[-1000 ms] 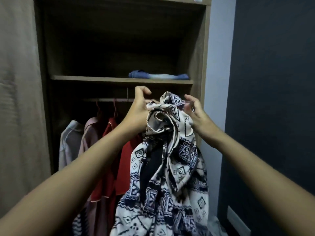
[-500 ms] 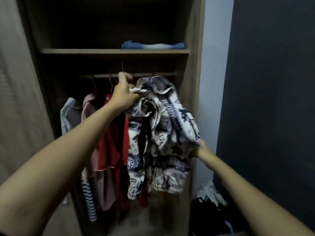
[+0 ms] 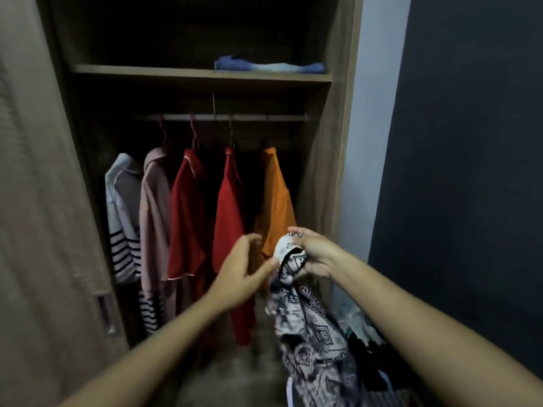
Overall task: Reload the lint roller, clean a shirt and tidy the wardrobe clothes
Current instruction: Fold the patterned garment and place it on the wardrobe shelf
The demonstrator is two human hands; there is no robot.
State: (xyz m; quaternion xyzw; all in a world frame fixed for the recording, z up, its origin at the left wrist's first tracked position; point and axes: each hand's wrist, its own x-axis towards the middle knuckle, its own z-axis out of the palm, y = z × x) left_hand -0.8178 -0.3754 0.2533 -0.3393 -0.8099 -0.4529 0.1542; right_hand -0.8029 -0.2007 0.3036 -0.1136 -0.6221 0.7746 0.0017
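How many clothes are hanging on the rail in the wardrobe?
5, left to right: striped top, pink shirt, red shirt, second red shirt, orange shirt. Others may hide behind them.

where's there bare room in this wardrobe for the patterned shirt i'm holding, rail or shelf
The shelf is bare from its left end up to the folded blue garment. On the rail, a short free stretch lies between the orange shirt and the right wall. From the orange shirt leftward to the striped top it is crowded, garments hanging close.
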